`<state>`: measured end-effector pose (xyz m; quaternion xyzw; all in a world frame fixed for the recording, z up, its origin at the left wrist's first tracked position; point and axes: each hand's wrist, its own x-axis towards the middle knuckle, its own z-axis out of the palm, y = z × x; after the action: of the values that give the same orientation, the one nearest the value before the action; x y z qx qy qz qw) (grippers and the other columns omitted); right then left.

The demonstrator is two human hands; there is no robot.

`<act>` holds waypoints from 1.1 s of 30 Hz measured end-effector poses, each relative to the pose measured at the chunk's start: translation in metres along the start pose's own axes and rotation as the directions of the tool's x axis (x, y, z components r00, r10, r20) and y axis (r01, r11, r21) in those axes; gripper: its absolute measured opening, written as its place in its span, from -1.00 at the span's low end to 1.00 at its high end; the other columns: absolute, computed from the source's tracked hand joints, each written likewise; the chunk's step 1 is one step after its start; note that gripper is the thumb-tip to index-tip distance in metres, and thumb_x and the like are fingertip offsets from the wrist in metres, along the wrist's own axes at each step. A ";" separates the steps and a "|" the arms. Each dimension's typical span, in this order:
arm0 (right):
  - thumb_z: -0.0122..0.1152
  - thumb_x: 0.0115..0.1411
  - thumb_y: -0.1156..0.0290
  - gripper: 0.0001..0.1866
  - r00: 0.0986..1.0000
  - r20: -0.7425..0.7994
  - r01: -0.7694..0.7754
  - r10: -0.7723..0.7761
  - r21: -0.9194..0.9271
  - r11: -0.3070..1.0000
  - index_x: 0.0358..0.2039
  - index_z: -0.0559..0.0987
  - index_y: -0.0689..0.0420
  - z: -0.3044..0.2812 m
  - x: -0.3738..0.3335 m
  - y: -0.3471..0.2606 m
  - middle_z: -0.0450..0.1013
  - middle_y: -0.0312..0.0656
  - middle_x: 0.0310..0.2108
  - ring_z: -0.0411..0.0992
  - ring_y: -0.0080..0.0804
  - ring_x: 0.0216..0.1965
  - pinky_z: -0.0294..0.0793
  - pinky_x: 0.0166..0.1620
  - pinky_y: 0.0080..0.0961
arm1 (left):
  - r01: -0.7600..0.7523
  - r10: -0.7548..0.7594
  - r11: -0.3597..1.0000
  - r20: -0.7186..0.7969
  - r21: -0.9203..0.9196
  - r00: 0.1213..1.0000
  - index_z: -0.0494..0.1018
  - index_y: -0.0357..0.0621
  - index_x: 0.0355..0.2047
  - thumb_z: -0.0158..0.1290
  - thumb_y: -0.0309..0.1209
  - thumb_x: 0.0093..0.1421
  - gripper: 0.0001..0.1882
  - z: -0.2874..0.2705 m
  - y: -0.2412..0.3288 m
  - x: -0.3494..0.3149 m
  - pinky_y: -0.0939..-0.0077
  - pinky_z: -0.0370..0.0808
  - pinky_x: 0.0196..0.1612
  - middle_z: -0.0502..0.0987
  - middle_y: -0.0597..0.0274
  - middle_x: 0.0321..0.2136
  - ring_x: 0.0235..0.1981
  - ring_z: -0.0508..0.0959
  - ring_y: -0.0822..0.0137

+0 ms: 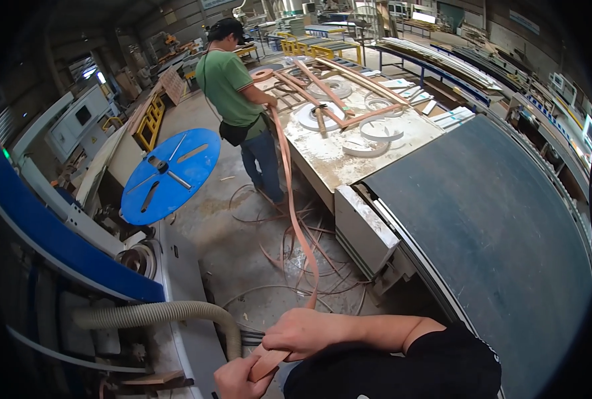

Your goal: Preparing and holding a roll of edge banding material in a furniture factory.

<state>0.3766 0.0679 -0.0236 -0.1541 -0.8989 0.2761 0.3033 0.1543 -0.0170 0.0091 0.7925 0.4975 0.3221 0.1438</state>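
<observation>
A long, flat, pinkish-brown strip of edge banding (294,219) runs from a co-worker's hands down to mine. My right hand (304,332) is closed around it, with the arm reaching in from the right. Just below and to the left, my left hand (241,378) grips the same strip, and a short flat piece of it shows between my two hands. My left forearm is out of view. On the floor beyond my hands lie loose, tangled loops of similar strip (309,249).
A co-worker in a green shirt (236,93) stands by a worktable (322,156) bearing coiled rolls and wooden frame pieces. To the right is a wide dark conveyor belt (482,213). On the left are a blue disc (169,176), a machine and a ribbed hose (176,310).
</observation>
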 end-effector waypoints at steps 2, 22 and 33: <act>0.35 -0.05 0.36 -0.67 0.999 -0.031 0.028 -0.026 0.076 0.997 -0.27 0.46 0.13 -0.005 0.001 0.000 0.45 -0.15 -0.44 0.47 -0.02 -0.37 0.44 -0.34 -0.16 | -0.015 0.014 0.999 0.046 0.036 0.999 0.59 -0.12 -0.24 0.37 -0.26 -0.01 -0.65 -0.002 -0.003 -0.004 0.21 0.51 -0.35 0.56 0.03 -0.49 -0.45 0.58 -0.04; 0.31 0.00 0.37 -0.72 0.996 0.084 -0.017 0.013 0.044 0.999 -0.26 0.54 0.16 -0.021 -0.001 0.007 0.47 -0.11 -0.42 0.50 -0.03 -0.33 0.47 -0.29 -0.16 | 0.163 -0.143 0.984 0.217 -0.078 0.966 0.57 -0.13 -0.09 0.32 -0.37 -0.03 -0.56 -0.025 -0.020 -0.015 0.18 0.52 -0.09 0.62 -0.04 -0.23 -0.18 0.60 -0.08; 0.38 -0.06 0.38 -0.68 0.996 0.079 0.024 -0.031 0.090 0.996 -0.26 0.57 0.16 -0.006 -0.003 0.010 0.50 -0.11 -0.45 0.51 -0.05 -0.39 0.49 -0.33 -0.22 | 0.028 -0.025 0.997 0.045 -0.078 0.999 0.56 -0.15 -0.08 0.33 -0.40 0.00 -0.57 -0.007 0.006 0.004 0.24 0.56 -0.18 0.62 -0.05 -0.30 -0.26 0.63 -0.05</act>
<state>0.3838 0.0766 -0.0265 -0.1166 -0.8992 0.3177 0.2772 0.1552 -0.0169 0.0188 0.7865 0.4917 0.3218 0.1901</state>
